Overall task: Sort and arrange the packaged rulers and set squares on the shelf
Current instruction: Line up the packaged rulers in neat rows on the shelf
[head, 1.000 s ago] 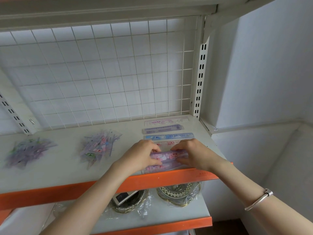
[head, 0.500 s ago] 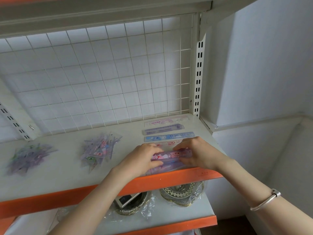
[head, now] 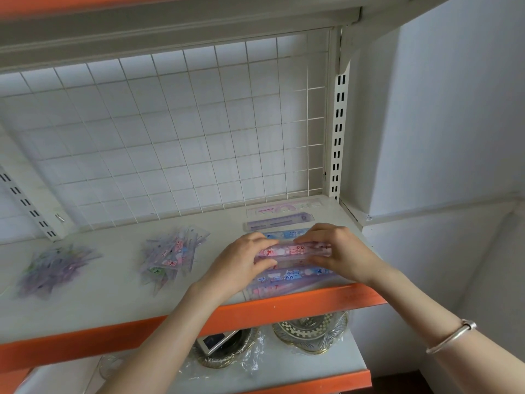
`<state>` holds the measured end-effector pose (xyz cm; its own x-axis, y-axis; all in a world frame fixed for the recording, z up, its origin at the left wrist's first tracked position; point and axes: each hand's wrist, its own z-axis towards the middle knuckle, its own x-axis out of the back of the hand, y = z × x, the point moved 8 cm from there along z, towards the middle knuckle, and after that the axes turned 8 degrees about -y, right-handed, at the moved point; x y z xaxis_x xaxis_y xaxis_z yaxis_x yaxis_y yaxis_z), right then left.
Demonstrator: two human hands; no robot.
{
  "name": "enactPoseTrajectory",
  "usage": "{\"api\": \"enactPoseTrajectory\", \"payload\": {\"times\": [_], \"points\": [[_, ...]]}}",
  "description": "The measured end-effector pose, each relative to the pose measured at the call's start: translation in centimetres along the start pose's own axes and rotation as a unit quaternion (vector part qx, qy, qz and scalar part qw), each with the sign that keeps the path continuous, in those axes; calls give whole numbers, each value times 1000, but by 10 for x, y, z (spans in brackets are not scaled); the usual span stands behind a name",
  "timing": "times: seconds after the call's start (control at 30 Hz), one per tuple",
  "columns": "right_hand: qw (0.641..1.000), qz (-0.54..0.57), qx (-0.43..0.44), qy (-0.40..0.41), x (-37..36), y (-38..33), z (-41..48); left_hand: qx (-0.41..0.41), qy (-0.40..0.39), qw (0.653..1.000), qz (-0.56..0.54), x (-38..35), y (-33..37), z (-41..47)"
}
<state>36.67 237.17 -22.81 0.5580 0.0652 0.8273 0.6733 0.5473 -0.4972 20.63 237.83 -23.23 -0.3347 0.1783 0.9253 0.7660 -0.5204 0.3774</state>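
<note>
A: Step in hand?

B: Building the ruler row at the right end of the shelf (head: 113, 302). Pinching the pink ruler pack (head: 289, 250) at both ends: left end in the left hand (head: 241, 263), right end in the right hand (head: 341, 251), fingers curled over the top. Holding it level and crosswise. Hard to tell whether lifted clear or resting on what lies below.

A: And around it?

B: Just in front, toward the orange lip, can make out a blue pack (head: 295, 275) with more stacked under it. Behind the hands, can count 3 single rulers (head: 279, 223) laid parallel, 1 behind another, back toward the wire grid.

A: Next move?

B: Likely setting the pink pack down just in front of those 3 — parallel, ends squared up. Calls for an even, two-handed lowering, then a reach for the blue. Leaves 2 loose piles to sort — the near heap of set squares (head: 170, 257) and the far-left heap (head: 54, 268), both well apart from the row.
</note>
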Motion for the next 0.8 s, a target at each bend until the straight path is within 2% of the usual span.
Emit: {"api": "enactPoseTrajectory", "payload": {"times": [0.1, 0.23, 0.4, 0.5, 0.57, 0.6, 0.7, 0.8], "points": [[999, 16, -9, 30, 1, 6, 2, 22, 36, 999, -5, 5, -9, 3], [995, 47, -37, 83, 3, 15, 8, 64, 107, 974, -192, 14, -36, 4], [988, 89, -67, 109, -1, 16, 18, 68, 176, 895, -403, 16, -51, 3], [985, 108, -67, 120, -3, 9, 21, 71, 196, 812, -545, 8, -59, 4], [983, 113, -63, 132, -4, 4, 25, 56, 183, 744, -640, 0, -55, 9], [983, 110, -61, 137, -4, 1, 27, 54, 174, 722, -667, -4, -53, 12], [982, 104, -53, 148, -4, -7, 34, 53, 138, 709, -690, -14, -42, 20], [982, 93, -42, 160, -4, -12, 39, 66, 141, 702, -695, -17, -39, 26]]}}
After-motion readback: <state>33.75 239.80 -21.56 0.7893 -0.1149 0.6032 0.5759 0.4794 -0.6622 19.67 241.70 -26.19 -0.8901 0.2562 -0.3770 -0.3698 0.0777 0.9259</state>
